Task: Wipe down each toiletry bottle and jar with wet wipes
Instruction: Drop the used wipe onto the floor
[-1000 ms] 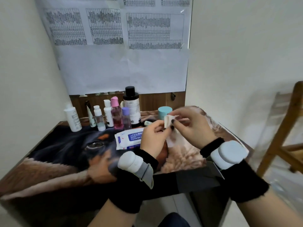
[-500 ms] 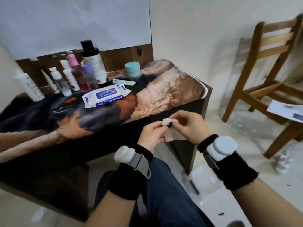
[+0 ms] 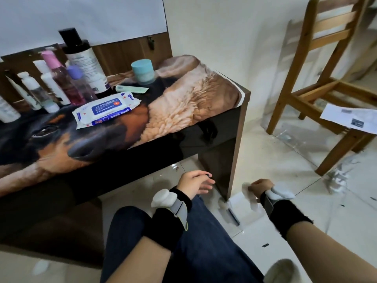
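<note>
Below the table edge, at about six o'clock in your view, your left hand [image 3: 192,181] hangs over your dark blue trouser leg [image 3: 204,252] with its fingers loosely spread and nothing in them. Your right hand [image 3: 260,185] is at four o'clock, down by the foot of the dark glossy table [image 3: 222,152], with its fingers curled downward; a pale blurred shape beneath it may be the white wet wipe [image 3: 245,187], but motion blur hides whether the fingers pinch it or have let go, so I cannot tell. Both wrists carry black bands with white and grey devices.

Up on the dog-print cloth [image 3: 173,111] covering the table, the toiletries stand well apart from your hands. At eleven o'clock the tall bottle with a black cap and white label [image 3: 81,60] stands upright at the back, with the pink-capped clear bottle [image 3: 61,78] and the small purple-capped bottle [image 3: 78,82] just in front of it and several small white bottles [image 3: 34,90] to their left. Toward twelve o'clock sits the teal round jar [image 3: 142,71], with a pale green flat tube [image 3: 132,89] lying just before it. The white and blue wet wipe packet [image 3: 106,111] lies flat near the bottles.

At two o'clock a wooden chair [image 3: 318,64] stands on the pale tiled floor [image 3: 265,144], with a white printed sheet of paper [image 3: 350,117] on its seat.
</note>
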The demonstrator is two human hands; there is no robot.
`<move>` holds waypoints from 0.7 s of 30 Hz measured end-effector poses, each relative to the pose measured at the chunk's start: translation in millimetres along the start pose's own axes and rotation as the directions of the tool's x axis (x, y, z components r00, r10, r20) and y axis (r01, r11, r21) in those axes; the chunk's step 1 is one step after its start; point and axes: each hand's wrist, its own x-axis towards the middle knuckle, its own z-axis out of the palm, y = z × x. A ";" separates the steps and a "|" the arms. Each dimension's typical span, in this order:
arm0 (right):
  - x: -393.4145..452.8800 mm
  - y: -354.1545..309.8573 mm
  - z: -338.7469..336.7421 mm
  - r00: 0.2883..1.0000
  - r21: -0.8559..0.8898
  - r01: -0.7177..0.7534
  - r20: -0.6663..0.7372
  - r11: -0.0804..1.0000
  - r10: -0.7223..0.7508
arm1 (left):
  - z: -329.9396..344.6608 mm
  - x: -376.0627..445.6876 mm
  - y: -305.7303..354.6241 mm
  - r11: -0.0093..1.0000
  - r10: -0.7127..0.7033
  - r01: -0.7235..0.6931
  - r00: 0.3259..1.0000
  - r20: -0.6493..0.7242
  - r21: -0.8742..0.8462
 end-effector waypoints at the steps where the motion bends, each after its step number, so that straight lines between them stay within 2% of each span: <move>1: 3.2 -3.9 -1.9 1.000 -0.020 -0.013 -0.004 1.000 0.013 | 0.2 2.8 -0.7 1.000 -0.003 0.003 1.000 -0.005 -0.001; 6: 19.4 -30.9 -12.5 1.000 0.033 -0.022 -0.012 0.999 0.023 | -2.1 9.6 0.4 1.000 0.011 -0.011 1.000 -0.020 0.002; 10: 33.0 -27.0 -8.0 0.999 -0.095 -0.004 -0.036 0.995 0.000 | -3.3 13.1 2.5 1.000 0.026 -0.025 0.999 -0.031 0.010; 13: 59.8 -15.1 -2.2 0.999 -0.074 0.029 -0.013 0.997 -0.030 | -4.5 14.0 4.8 1.000 0.031 -0.031 0.999 -0.032 0.000; 15: 31.9 -28.3 -3.9 0.998 0.023 0.056 0.024 0.998 -0.057 | -6.4 12.1 8.5 0.999 0.039 -0.039 0.999 -0.023 -0.012; 18: -19.8 -61.4 -6.4 0.981 0.132 0.167 0.072 0.977 -0.178 | -11.0 7.0 18.1 0.996 0.070 -0.071 0.997 -0.019 -0.046; 21: -56.6 -95.8 -6.9 0.927 0.111 0.327 0.155 0.938 -0.342 | -17.2 -4.1 35.1 0.988 0.131 -0.133 0.991 -0.025 -0.084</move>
